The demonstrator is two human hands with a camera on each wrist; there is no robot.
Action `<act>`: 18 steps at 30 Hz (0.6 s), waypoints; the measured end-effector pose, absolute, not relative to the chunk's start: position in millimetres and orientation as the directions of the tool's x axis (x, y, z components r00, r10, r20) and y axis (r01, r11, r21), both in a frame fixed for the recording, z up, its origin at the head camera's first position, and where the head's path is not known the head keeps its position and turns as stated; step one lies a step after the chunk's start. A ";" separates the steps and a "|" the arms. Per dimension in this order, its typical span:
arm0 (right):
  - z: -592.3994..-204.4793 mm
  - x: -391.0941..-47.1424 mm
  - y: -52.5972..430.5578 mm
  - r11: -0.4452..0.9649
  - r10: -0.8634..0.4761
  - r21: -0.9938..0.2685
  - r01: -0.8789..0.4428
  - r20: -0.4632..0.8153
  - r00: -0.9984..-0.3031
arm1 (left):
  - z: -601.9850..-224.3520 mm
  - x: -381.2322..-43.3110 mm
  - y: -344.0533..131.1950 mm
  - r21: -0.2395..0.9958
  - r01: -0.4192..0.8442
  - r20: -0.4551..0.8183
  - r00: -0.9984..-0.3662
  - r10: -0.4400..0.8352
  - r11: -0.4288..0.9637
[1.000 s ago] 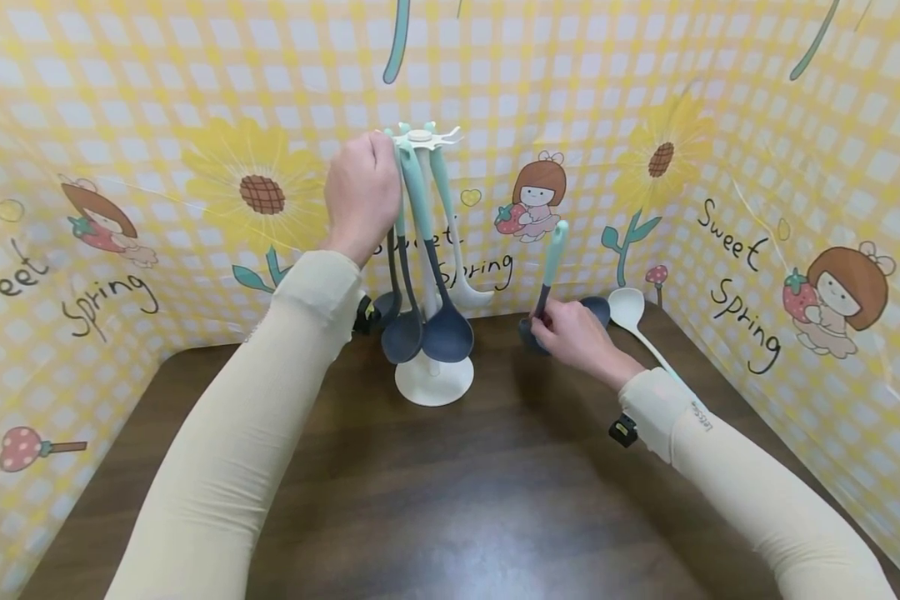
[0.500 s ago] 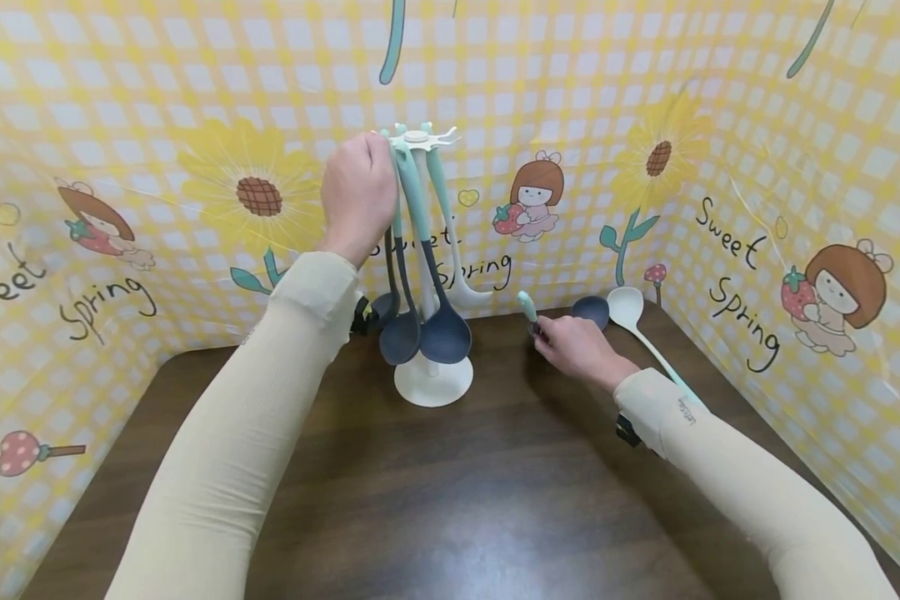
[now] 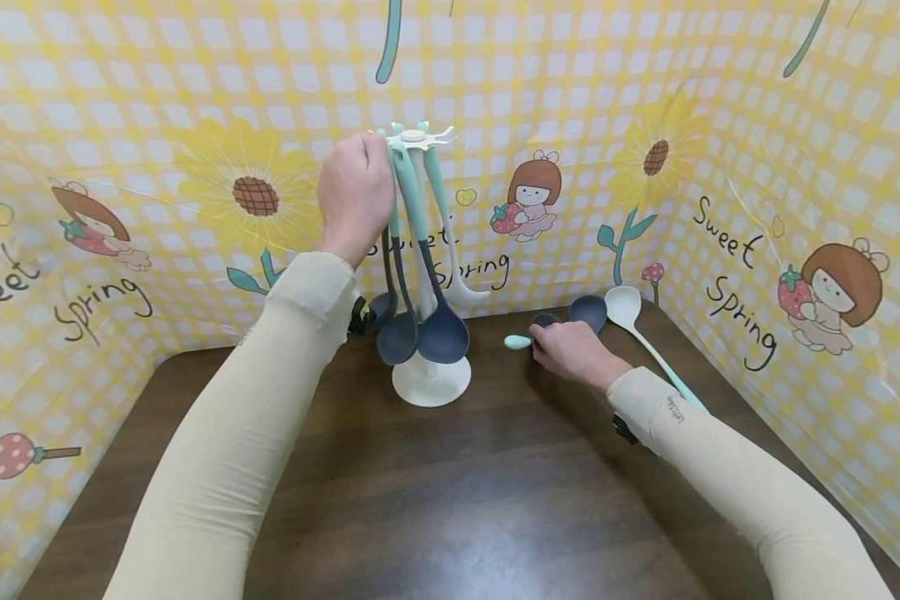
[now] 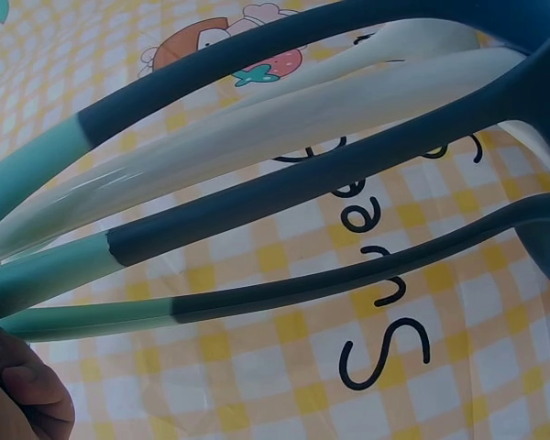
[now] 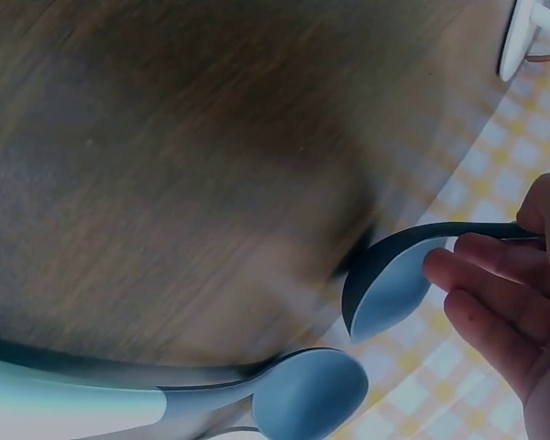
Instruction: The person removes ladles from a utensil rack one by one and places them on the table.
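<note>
In the head view a white utensil rack (image 3: 432, 380) stands at the back, hung with several mint-handled utensils, among them a dark ladle (image 3: 444, 335) and a white one (image 3: 467, 293). My left hand (image 3: 356, 192) is a fist around the left side of the rack's top, by the handle ends; the exact grip is hidden. Those mint handles (image 4: 50, 275) cross above its curled fingers in the left wrist view. To the right, my right hand (image 3: 570, 348) pinches a dark ladle (image 5: 394, 275) by its neck. Its mint handle (image 3: 517, 342) points left, low over the table.
Beyond the right hand lie another dark ladle (image 3: 588, 311) and a white ladle (image 3: 624, 307), whose handle runs toward the right forearm. Checked, printed cloth walls (image 3: 270, 75) border the brown table (image 3: 420, 483). Bare hooks (image 3: 444, 137) show on the rack's right side.
The ladle in my right hand has tipped from nearly upright, its handle end swinging down and to the left. My left hand has stayed at the rack's top.
</note>
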State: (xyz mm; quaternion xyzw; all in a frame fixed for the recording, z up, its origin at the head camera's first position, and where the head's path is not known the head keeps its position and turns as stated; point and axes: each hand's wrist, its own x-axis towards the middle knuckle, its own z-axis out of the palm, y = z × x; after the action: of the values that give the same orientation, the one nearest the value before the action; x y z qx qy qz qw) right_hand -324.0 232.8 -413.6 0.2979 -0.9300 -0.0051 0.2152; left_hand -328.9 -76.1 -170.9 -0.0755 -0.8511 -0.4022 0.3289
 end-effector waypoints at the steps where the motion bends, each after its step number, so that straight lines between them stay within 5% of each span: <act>1: -414.4 -324.0 233.2 0.818 -0.564 0.148 -0.556 0.390 -0.727 | -170.9 -329.2 -76.0 0.635 0.394 0.620 -0.773 -0.135 0.665; 18: -423.3 -327.0 238.8 0.773 -0.614 0.310 -0.553 0.150 -0.775 | -170.3 -328.9 -76.4 0.639 0.386 0.610 -0.781 -0.132 0.665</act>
State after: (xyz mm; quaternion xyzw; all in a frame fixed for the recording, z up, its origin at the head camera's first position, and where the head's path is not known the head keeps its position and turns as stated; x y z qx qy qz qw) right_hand -327.0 238.8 -423.3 0.3126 -0.9337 -0.1250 0.1223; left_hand -328.9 -76.4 -170.3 -0.0744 -0.8537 -0.4022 0.3222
